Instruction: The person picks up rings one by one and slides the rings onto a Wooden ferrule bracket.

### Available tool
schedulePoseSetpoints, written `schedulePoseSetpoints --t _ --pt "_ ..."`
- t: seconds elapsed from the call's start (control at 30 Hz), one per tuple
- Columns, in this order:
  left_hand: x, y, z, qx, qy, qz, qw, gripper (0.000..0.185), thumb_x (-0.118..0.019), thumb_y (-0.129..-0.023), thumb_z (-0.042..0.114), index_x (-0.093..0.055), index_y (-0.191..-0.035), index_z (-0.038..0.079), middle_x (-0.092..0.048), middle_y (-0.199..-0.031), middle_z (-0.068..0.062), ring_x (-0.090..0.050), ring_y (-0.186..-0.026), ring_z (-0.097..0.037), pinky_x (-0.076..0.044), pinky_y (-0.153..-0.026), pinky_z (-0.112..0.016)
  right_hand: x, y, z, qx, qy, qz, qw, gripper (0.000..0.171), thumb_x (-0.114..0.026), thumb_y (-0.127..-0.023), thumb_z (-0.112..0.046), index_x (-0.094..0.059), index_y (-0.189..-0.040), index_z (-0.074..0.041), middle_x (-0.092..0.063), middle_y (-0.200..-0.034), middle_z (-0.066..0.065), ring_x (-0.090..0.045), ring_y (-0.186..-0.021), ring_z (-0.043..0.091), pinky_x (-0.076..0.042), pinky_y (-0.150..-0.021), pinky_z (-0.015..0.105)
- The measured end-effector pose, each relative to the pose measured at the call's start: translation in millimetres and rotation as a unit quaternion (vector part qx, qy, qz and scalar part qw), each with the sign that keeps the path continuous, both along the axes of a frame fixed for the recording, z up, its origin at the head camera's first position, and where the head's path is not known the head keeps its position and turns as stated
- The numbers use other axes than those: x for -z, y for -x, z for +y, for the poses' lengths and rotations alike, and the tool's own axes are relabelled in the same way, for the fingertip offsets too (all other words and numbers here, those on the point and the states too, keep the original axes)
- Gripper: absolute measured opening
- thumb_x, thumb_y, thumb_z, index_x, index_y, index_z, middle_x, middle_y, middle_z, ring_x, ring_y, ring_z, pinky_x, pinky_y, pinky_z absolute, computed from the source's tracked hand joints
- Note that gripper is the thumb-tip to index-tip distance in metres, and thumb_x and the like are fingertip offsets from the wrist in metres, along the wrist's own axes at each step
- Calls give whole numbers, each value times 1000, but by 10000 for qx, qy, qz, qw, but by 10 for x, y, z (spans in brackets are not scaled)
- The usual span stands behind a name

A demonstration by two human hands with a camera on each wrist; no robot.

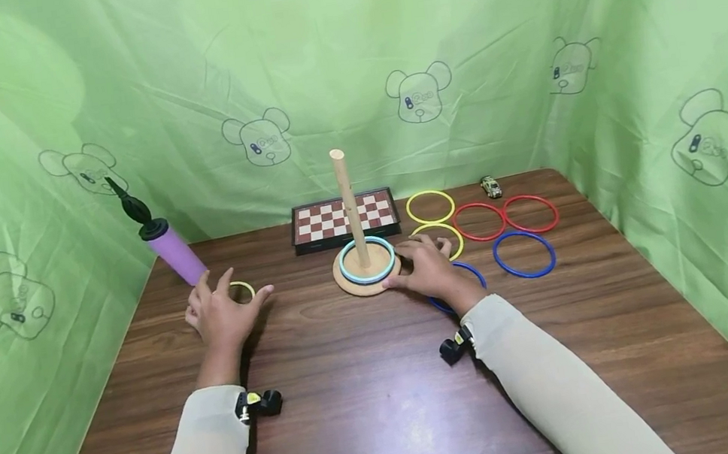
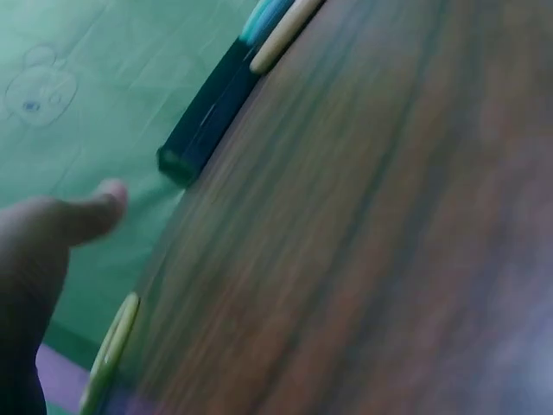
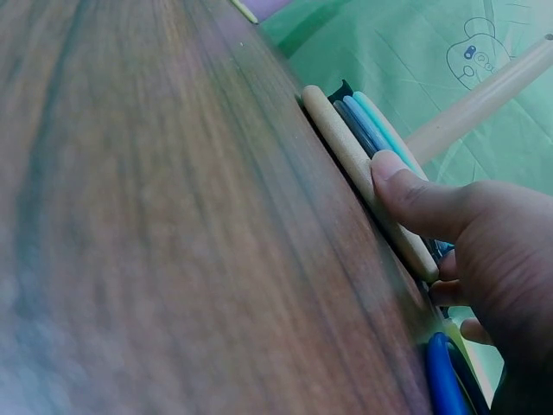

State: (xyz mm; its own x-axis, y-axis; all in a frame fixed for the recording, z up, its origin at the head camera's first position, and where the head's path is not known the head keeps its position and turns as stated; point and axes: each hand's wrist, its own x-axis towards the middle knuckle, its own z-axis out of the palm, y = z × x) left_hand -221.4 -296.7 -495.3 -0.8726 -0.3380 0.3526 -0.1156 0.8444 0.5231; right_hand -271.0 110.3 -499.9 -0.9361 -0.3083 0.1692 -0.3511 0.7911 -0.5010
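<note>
A wooden ring-toss stand (image 1: 347,191) rises from a round base (image 1: 349,283), with light-blue rings (image 1: 346,263) stacked around the foot of its peg. At the right edge of that base is my right hand (image 1: 429,268). Its thumb (image 3: 402,177) presses the side of the base and rings, while the other fingers curl behind the rim, partly hidden. My left hand (image 1: 223,312) is spread over the table's left side, thumb out, holding nothing. Just behind it lies a yellow ring (image 1: 250,286), partly covered by the hand; the left wrist view shows this ring (image 2: 108,354) edge-on.
A chessboard (image 1: 312,222) lies behind the stand. To the right are yellow rings (image 1: 429,192), red rings (image 1: 528,196), blue rings (image 1: 527,276) and a toy car (image 1: 491,187). A purple hand pump (image 1: 178,257) stands at the left. Green curtain (image 1: 328,49) surrounds the wooden table (image 1: 359,409).
</note>
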Motion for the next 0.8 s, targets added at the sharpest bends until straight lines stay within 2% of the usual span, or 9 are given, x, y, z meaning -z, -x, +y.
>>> schedulePoseSetpoints --t 0.2,0.47,0.67,0.8 --pt "31 -48 -179 -182 -70 -607 9980 105 -89 -78 69 -54 -161 15 -27 -174 -29 -25 -156 -59 -18 -118 -81 17 0 -7 7 -21 22 10000 86 -92 -82 -60 -68 -150 -12 -65 -156 10 -43 -156 40 -11 -123 76" --pt "73 -166 -350 -83 -281 -870 9958 104 -88 -80 70 -53 -163 18 -25 -176 -30 -22 -159 -60 -17 -118 -83 29 6 -3 65 -46 15 10000 86 -91 -83 -61 -68 -150 -13 -65 -157 9 -43 -156 38 -11 -123 76" --pt "94 -189 -391 18 -464 -1058 9933 101 -88 -81 68 -53 -163 20 -25 -176 -33 -21 -158 -64 -12 -119 -83 28 17 17 43 -41 25 10000 86 -91 -83 -61 -68 -150 -13 -65 -157 10 -42 -157 40 -10 -123 76" --pt "107 -206 -399 31 -525 -1128 9922 100 -88 -81 67 -54 -163 20 -31 -173 -33 -21 -157 -64 -9 -120 -83 22 9 11 13 -53 -28 10000 86 -90 -84 -61 -67 -151 -13 -64 -157 11 -41 -157 40 -10 -123 76"
